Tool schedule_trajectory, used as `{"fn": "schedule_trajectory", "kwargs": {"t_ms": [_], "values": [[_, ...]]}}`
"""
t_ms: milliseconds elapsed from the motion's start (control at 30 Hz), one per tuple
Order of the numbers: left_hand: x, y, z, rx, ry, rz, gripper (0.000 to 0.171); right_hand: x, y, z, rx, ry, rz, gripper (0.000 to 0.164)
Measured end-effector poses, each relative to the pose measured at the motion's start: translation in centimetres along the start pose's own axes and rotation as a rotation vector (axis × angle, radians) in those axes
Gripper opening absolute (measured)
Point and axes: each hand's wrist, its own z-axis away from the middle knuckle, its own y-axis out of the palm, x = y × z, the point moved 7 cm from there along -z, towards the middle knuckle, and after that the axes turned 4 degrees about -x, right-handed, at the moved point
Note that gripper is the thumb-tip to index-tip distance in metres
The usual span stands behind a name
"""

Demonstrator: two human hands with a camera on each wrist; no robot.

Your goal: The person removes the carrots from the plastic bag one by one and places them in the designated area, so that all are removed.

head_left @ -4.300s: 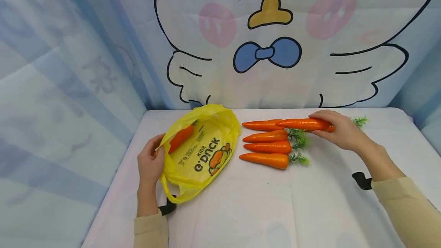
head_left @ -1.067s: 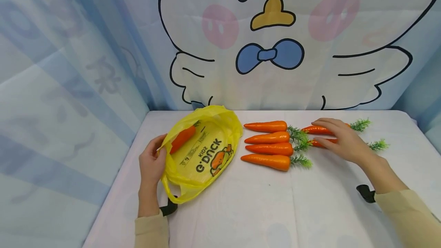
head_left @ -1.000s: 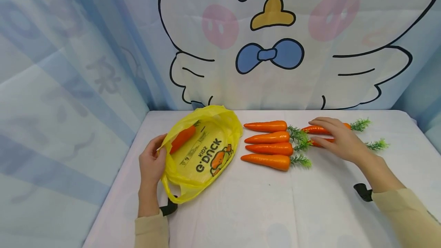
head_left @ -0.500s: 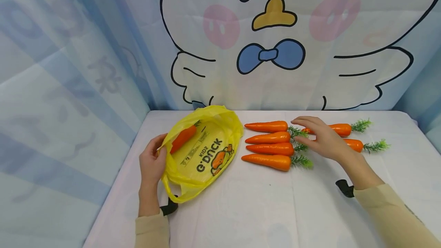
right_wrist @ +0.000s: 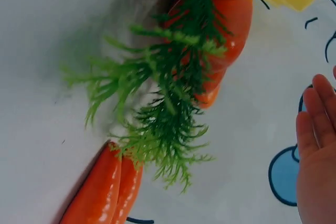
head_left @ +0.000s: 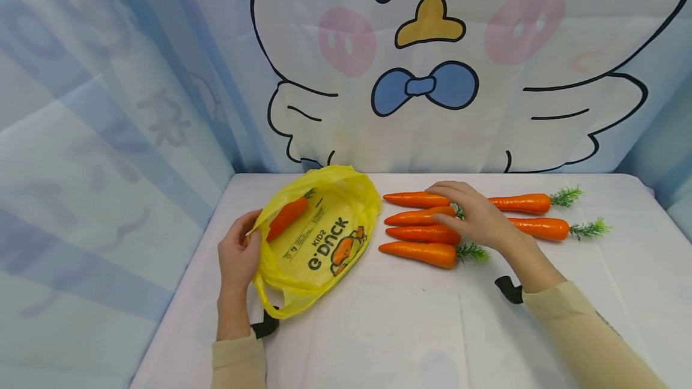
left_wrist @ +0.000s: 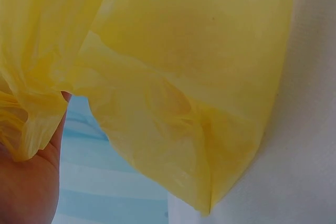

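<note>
My left hand (head_left: 239, 251) pinches the rim of a yellow plastic bag (head_left: 303, 284) that lies with its mouth facing up. Inside the bag, an orange carrot (head_left: 286, 218) shows. In the left wrist view, bag film (left_wrist: 173, 40) covers most of the fingers. My right hand (head_left: 476, 215), fingers extended, hovers at the leafy ends of a row of several carrots, holding nothing. Its fingertips overlap the back carrot (head_left: 413, 199) and the second carrot (head_left: 413, 217). Nearer me lie the third carrot (head_left: 418, 233) and the front carrot (head_left: 416, 252).
Two more carrots lie to the right of the hand, a back one (head_left: 527, 203) and a nearer one (head_left: 546, 229), green tops pointing right. White cloth covers the table (head_left: 389, 329). A curtain (head_left: 324, 131) with a cartoon print hangs behind it.
The right hand, which held a carrot at first, has let it go. It has since moved left from the right-hand pair to the row. The left hand stays at the bag.
</note>
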Motion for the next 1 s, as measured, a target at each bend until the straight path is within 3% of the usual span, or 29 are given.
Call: {"fn": "schedule_trajectory", "kwargs": {"t_ms": [267,700,1000], "values": [[-0.1,0.1,0.0,0.009,0.005,0.002,0.038,1.5,2.7,-1.2,0.114,0.095,-0.004,0.05],[-0.4,0.2,-0.1,0.006,0.041,0.021,0.039,4.7,5.2,-3.3,0.111,-0.059,-0.069,0.049],[-0.4,0.2,-0.1,0.008,0.03,0.009,0.039,5.9,7.2,-4.7,0.142,-0.074,-0.078,0.048]]}}
